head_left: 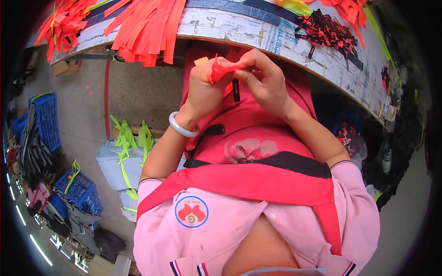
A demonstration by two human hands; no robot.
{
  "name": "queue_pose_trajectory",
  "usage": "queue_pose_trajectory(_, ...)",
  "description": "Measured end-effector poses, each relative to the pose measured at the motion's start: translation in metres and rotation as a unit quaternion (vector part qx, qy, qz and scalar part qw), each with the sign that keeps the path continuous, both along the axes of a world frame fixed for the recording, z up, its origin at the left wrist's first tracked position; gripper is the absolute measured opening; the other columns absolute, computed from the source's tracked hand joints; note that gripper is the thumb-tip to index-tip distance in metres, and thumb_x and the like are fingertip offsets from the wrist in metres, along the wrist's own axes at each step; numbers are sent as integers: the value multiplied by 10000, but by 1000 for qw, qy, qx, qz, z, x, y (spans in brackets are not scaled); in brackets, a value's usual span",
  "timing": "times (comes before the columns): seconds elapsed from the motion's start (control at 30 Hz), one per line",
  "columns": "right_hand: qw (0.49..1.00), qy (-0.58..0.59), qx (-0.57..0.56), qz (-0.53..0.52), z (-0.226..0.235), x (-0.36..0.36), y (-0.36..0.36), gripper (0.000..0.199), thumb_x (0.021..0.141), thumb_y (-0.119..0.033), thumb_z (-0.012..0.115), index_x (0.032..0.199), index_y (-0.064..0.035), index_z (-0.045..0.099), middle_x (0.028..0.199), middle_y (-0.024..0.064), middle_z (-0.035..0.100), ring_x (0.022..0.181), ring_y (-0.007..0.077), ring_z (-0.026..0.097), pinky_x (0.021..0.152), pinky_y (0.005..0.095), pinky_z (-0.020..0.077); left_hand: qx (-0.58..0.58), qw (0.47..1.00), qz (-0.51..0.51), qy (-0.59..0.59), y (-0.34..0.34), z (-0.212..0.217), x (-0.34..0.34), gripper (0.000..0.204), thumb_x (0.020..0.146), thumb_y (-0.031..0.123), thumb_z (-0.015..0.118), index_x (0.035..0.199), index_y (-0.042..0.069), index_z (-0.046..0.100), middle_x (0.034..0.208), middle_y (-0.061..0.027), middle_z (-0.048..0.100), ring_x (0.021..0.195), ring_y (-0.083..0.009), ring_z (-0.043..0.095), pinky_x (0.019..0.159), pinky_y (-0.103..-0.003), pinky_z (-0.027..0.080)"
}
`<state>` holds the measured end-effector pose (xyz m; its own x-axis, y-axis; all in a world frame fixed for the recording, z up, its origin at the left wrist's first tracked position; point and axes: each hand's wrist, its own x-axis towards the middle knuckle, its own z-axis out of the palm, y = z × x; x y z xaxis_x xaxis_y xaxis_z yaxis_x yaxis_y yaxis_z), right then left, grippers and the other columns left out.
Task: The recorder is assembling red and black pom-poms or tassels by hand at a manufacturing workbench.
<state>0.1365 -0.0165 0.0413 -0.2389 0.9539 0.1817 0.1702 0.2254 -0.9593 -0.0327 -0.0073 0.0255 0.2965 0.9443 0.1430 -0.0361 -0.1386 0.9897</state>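
Observation:
My left hand [205, 87] is closed around a bunched piece of bright red-orange strip [220, 71], which sticks up out of the fist. The thumb and fingers of my right hand [267, 83] pinch the strip's other end, so it runs between the two hands. A small black tab [236, 90] hangs below, between the hands; whether it is joined to the strip I cannot tell. A short orange end [201, 60] shows behind my left hand. Both hands are held over my red apron [258, 124], just on my side of the table edge.
The worn white table [221, 25] curves across the top. Long red-orange strips [149, 32] drape over its edge, and a pile of small black-and-red pieces [328, 34] lies at right. Blue crates [46, 122] and a pale bundle with yellow-green straps [117, 161] stand on the floor at left.

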Motion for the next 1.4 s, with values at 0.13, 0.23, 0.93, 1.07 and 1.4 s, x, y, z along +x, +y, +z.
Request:
queue_pose_trajectory(0.13,999,25,-24,-8,-9,2,10,115,869,-69,669,955,-28,606,877,30,576,759,97,567,617,220,448,-45,998,26,-19,3,2,3,85,849,-19,634,920,12,666,774,-27,630,703,-84,557,610,-247,446)
queue_pose_trajectory(0.23,999,35,5,-20,-2,0,11,113,864,-62,669,945,-18,604,869,34,573,769,105,571,632,227,453,-103,994,-11,38,8,8,-4,77,851,-1,639,922,15,668,775,-30,629,695,-87,551,610,-247,444)
queue_pose_trajectory(0.93,998,-46,-12,44,3,12,20,110,809,-76,723,868,-18,652,935,52,557,744,110,570,639,238,468,-66,997,-11,35,15,12,-13,68,852,20,667,875,20,603,795,-27,606,704,-98,560,640,-244,455)
queue_pose_trajectory(1.07,997,-55,0,57,5,12,19,103,823,-61,703,887,-15,638,941,62,561,749,118,580,649,253,479,-8,1000,8,22,10,10,-8,58,871,31,662,868,24,604,770,18,573,680,-53,499,603,-221,427)
queue_pose_trajectory(1.4,990,-112,69,51,-48,-3,54,107,913,-20,503,1007,-33,551,756,109,620,666,261,639,641,325,512,-144,976,131,-96,-1,7,-26,37,902,17,620,923,15,650,777,37,572,636,-21,480,553,-189,387)
